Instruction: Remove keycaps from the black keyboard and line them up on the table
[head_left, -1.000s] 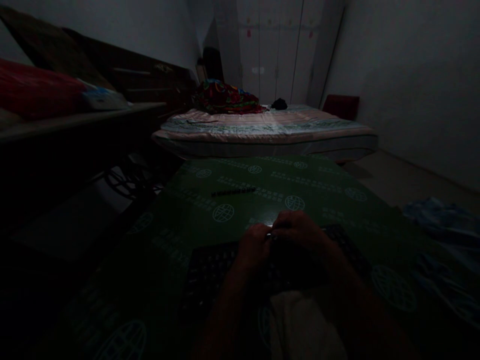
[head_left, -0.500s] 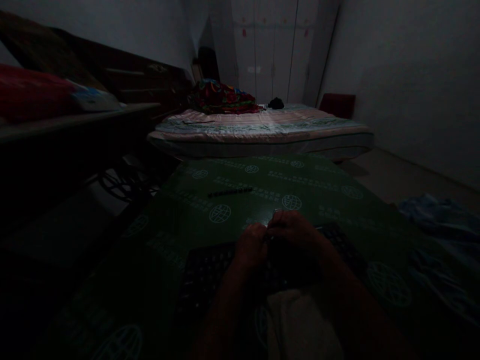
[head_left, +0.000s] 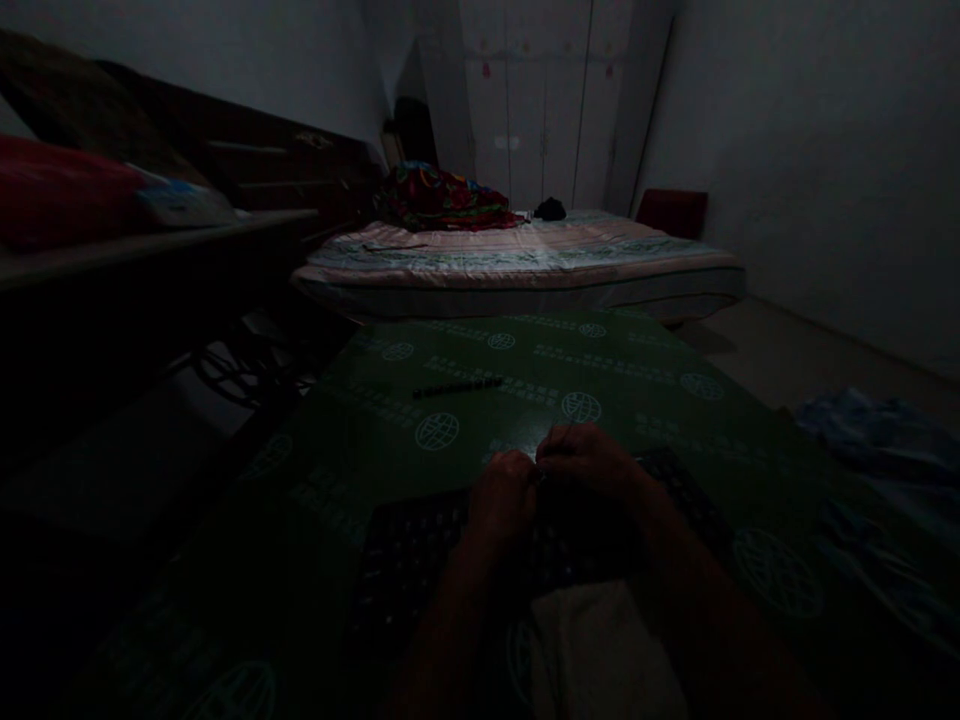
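A black keyboard (head_left: 420, 545) lies on the green printed board (head_left: 360, 420), partly covered by my hands and forearms. Over its upper middle, my left hand (head_left: 506, 490) is closed, its fingertips meeting those of the right. My right hand (head_left: 589, 458) is closed too, in a pinch beside the left. Something small and dark sits between the fingertips, too dim to name. Farther off on the board is a row of small black pieces (head_left: 457, 387), which look like keycaps. A pale cloth (head_left: 600, 645) lies at the keyboard's near edge.
A bed (head_left: 525, 270) with a red patterned blanket (head_left: 442, 195) stands beyond the board. At left is a shelf (head_left: 262, 222) bearing a red bag (head_left: 67, 195). Bluish cloth (head_left: 870, 430) lies to the right. The room is very dim.
My right hand's fingers have lowered slightly and come closer to the left fingertips. A thin shiny loop above the right hand shows less clearly now. The keyboard and row of pieces stay in place.
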